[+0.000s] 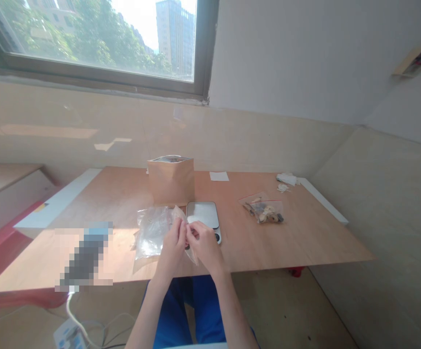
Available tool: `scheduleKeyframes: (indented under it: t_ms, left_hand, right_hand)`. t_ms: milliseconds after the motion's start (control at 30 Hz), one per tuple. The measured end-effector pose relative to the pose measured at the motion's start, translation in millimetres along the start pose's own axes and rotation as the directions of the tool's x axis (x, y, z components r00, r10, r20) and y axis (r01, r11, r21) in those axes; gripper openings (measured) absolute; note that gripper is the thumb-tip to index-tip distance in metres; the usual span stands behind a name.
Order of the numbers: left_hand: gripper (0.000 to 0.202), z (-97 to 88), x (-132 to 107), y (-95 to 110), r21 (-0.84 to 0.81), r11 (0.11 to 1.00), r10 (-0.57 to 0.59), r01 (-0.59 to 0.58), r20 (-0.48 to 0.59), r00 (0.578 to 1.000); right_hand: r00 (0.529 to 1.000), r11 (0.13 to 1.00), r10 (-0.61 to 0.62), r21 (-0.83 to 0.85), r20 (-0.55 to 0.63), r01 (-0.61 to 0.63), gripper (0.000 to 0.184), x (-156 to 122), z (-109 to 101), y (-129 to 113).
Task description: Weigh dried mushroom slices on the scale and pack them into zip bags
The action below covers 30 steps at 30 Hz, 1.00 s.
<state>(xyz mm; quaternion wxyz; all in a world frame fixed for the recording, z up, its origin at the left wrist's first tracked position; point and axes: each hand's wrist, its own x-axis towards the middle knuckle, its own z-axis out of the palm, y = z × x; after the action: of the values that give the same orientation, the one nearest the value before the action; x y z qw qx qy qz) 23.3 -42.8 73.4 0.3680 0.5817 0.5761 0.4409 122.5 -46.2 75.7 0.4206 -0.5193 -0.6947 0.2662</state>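
Note:
My left hand [173,245] and my right hand [203,244] meet over the near edge of the wooden table [286,242]. Both pinch the top of a small clear plastic bag [180,217], fingers closed on it. A pile of clear plastic bags [152,231] lies just left of my hands. Behind my hands sits a small digital scale [203,214] with a silver platform. An upright brown paper pouch [170,180] stands behind the scale with its top open.
A filled clear zip bag [265,211] holding light and dark pieces lies to the right of the scale. A white slip [219,176] and small white scraps [286,179] lie at the far edge. A blurred-out object [85,257] rests at left. Cables [86,329] trail on the floor.

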Motion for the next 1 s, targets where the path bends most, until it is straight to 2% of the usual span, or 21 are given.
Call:
scheduleKeyframes:
  t_ms: [100, 233, 300, 367, 433, 500, 533, 600, 633, 700, 733, 800, 867, 900, 1000]
  left_hand:
    - [0.025, -3.9, 0, -1, 0.029, 0.999, 0.014, -0.015, 0.035, 0.999]
    - [0.029, -18.5, 1, -7, 0.090, 0.996, 0.011, -0.007, -0.045, 0.999]
    - [0.030, -24.2, 2, -12, 0.096, 0.995, 0.011, -0.006, -0.050, 0.999]
    - [0.031, -23.3, 2, -15, 0.039, 0.999, 0.007, -0.007, -0.011, 1.000]
    - [0.032, -14.6, 1, -17, -0.131, 0.991, 0.000, -0.007, -0.053, 0.999]
    - [0.034, -0.4, -2, -17, -0.420, 0.908, -0.074, 0.003, -0.152, 0.986]
    - [0.035, 7.2, -3, -17, -0.571, 0.821, -0.136, 0.020, -0.161, 0.978]
    - [0.039, 20.3, -5, -18, -0.798, 0.596, -0.239, 0.091, -0.068, 0.969]
    - [0.041, 25.0, -5, -20, -0.859, 0.493, -0.260, 0.137, 0.004, 0.966]
    - [0.043, 30.3, -5, -24, -0.910, 0.362, -0.268, 0.203, 0.107, 0.957]
    - [0.042, 31.2, -5, -26, -0.919, 0.331, -0.279, 0.214, 0.121, 0.953]
    - [0.041, 31.7, -6, -31, -0.921, 0.324, -0.311, 0.214, 0.110, 0.944]
    - [0.041, 31.8, -6, -33, -0.916, 0.345, -0.331, 0.203, 0.083, 0.940]
    - [0.042, 32.2, -7, -33, -0.914, 0.353, -0.339, 0.198, 0.072, 0.938]
    - [0.044, 33.6, -8, -33, -0.916, 0.358, -0.347, 0.182, 0.050, 0.936]
  right_hand:
    - [0.998, 0.999, 0.022, 0.042, -0.052, -0.020, 0.021, 1, -1, 8]
    - [0.965, 0.988, 0.150, 0.079, -0.215, -0.135, 0.021, 4, -18, 24]
    - [0.941, 0.980, 0.195, 0.103, -0.276, -0.173, 0.023, 5, -28, 28]
    - [0.940, 0.983, 0.172, 0.119, -0.295, -0.143, 0.023, 4, -34, 24]
    - [0.947, 0.982, 0.139, 0.162, -0.291, -0.095, 0.023, 3, -35, 14]
    - [0.955, 0.963, 0.135, 0.261, -0.265, -0.064, 0.025, 2, -32, 3]
    - [0.958, 0.945, 0.141, 0.321, -0.249, -0.055, 0.025, 1, -30, -2]
    - [0.966, 0.906, 0.153, 0.420, -0.206, -0.054, 0.026, 1, -27, -6]
    - [0.971, 0.898, 0.155, 0.435, -0.184, -0.061, 0.026, 1, -26, -7]
    - [0.973, 0.926, 0.139, 0.373, -0.184, -0.062, 0.022, 0, -25, -7]
    - [0.967, 0.951, 0.122, 0.306, -0.224, -0.049, 0.018, 0, -26, -8]
    - [0.937, 0.988, 0.059, 0.157, -0.345, -0.005, 0.014, -1, -30, -13]
    - [0.927, 0.995, -0.021, 0.078, -0.374, 0.054, 0.014, -3, -35, -22]
    - [0.944, 0.994, -0.052, 0.076, -0.325, 0.081, 0.012, -3, -37, -26]
    - [0.994, 0.990, -0.095, 0.097, -0.050, 0.099, 0.015, -2, -39, -34]
